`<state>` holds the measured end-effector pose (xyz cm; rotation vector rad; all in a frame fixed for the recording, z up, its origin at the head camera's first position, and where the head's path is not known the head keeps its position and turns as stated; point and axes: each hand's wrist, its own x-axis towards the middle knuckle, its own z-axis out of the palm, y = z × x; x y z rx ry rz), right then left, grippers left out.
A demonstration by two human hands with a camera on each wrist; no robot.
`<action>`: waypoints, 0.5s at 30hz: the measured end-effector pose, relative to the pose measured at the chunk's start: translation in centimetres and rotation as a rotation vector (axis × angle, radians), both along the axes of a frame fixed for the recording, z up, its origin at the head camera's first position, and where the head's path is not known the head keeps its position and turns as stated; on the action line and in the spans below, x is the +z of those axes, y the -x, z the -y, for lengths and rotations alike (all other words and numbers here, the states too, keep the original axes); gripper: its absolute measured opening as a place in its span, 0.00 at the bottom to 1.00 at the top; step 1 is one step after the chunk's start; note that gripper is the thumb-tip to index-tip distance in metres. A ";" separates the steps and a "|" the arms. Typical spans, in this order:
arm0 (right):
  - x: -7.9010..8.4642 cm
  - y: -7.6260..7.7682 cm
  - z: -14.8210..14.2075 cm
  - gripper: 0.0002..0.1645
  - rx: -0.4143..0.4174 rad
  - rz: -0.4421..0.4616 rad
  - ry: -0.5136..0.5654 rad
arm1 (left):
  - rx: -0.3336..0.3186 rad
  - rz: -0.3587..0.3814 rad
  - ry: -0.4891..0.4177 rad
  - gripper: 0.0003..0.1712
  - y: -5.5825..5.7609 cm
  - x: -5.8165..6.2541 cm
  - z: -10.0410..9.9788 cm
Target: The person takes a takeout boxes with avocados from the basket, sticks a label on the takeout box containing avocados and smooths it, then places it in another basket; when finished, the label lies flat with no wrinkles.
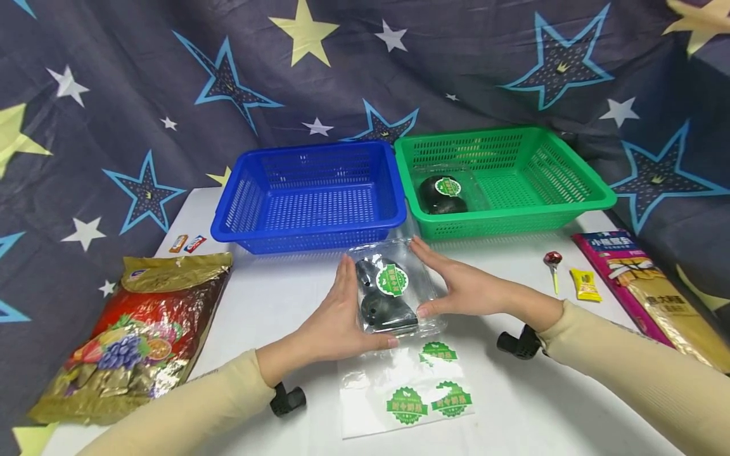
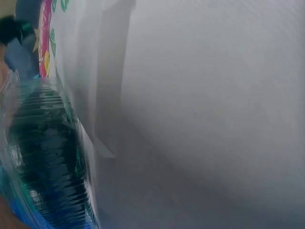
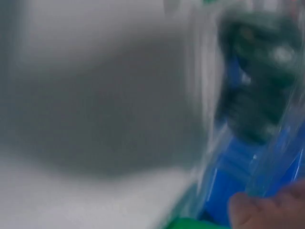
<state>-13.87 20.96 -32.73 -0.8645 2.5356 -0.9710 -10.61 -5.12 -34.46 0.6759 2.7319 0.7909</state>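
A clear plastic box (image 1: 424,278) with dark green, shiny contents and a round green-and-white sticker (image 1: 392,280) on top is held between both hands. My left hand (image 1: 336,320) grips its left side, fingers along the edge and thumb at the near side. On the right side, my right hand (image 1: 464,288) holds it with fingers at the far corner and thumb near the lower right edge. The ribbed side of the box shows in the left wrist view (image 2: 47,152). Just below the box lies a sheet of green stickers (image 1: 407,405).
Behind stand a blue basket (image 1: 319,239) and a green basket (image 1: 519,221), the latter holding another stickered clear box (image 1: 447,190). A large candy bag (image 1: 134,342) lies left, with two small candies beyond. At right are a lollipop (image 1: 552,258), yellow candy (image 1: 585,284) and long packet (image 1: 650,285).
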 end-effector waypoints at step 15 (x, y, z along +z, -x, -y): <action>-1.4 -2.8 -0.1 0.54 -0.205 0.441 0.341 | -0.110 -0.001 -0.028 0.81 1.1 -0.8 1.6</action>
